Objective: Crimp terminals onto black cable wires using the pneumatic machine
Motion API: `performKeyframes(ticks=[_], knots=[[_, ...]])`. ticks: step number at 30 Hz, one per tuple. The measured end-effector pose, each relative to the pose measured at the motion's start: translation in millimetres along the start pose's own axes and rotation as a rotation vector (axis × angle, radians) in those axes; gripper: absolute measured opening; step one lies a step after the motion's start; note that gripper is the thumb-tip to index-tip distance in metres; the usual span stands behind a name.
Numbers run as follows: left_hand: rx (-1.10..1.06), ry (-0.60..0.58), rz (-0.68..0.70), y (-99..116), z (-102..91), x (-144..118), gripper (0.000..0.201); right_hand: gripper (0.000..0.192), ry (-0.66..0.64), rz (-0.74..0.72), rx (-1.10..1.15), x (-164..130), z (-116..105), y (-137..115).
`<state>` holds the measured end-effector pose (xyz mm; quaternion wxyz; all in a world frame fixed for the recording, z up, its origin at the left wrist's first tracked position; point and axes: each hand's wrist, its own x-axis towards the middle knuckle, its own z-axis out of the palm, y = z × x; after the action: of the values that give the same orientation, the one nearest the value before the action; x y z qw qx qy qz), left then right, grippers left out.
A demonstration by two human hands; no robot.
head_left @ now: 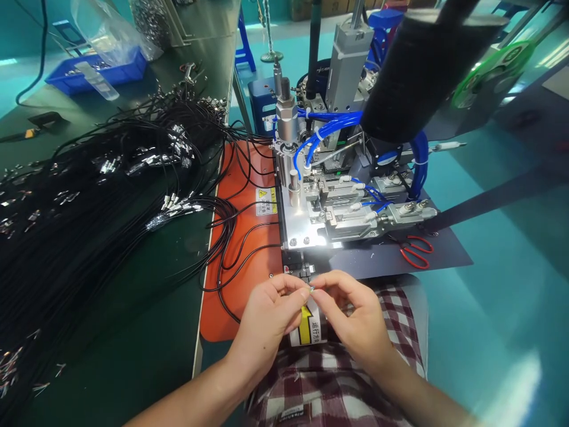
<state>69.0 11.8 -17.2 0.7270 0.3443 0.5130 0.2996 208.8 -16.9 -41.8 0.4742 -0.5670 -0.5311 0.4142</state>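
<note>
Left hand [270,308] and right hand [358,315] together pinch a tiny shiny part [312,289]; I judge it light, stiff, maybe slippery, best held by its edges.

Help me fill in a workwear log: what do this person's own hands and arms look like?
The left hand and right hand are bare: no gloves, and no rings, watch or bracelet visible. Both forearms are uncovered as far as the picture shows, with no sleeves in view. Dark red and white checked cloth covers the lap.
</note>
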Motion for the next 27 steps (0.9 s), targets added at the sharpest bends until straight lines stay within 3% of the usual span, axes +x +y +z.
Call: performKeyframes(ticks=[4, 6, 12, 14, 17, 20, 24, 27], knots=[[0.005, -0.004, -0.014, 1, -0.2, -1, 0.017, 0.009, 0.014, -0.178, -0.198, 0, -3, -1], [0.005, -0.003, -0.008, 3, -0.3, 0, 0.017, 0.012, -0.009, -0.193, -0.224, 3, -6, -2], [0.199, 0.048, 0.059, 9, -1.7, 4, 0.015, 0.018, -0.089, 0.147, 0.072, 14, -7, 3], [0.355, 0.081, 0.17, 11, -3.4, 5, 0.011, 0.018, -0.087, 0.205, 0.137, 18, -7, 4], [0.696, 0.098, 0.47, 11, -9.2, 8, 0.004, 0.019, -0.102, 0.267, 0.2, 25, -8, 6], [0.973, 0.038, 0.696, 5, -18.2, 15, 0.016, 0.02, -0.126, 0.336, 0.224, 30, -9, 11], [1.252, -0.081, 0.831, -2, -29.1, 25, 0.024, 0.022, -0.133, 0.375, 0.247, 32, -7, 20], [1.331, -0.113, 0.91, -3, -33.2, 29, 0.025, 0.022, -0.132, 0.36, 0.273, 33, -5, 23]])
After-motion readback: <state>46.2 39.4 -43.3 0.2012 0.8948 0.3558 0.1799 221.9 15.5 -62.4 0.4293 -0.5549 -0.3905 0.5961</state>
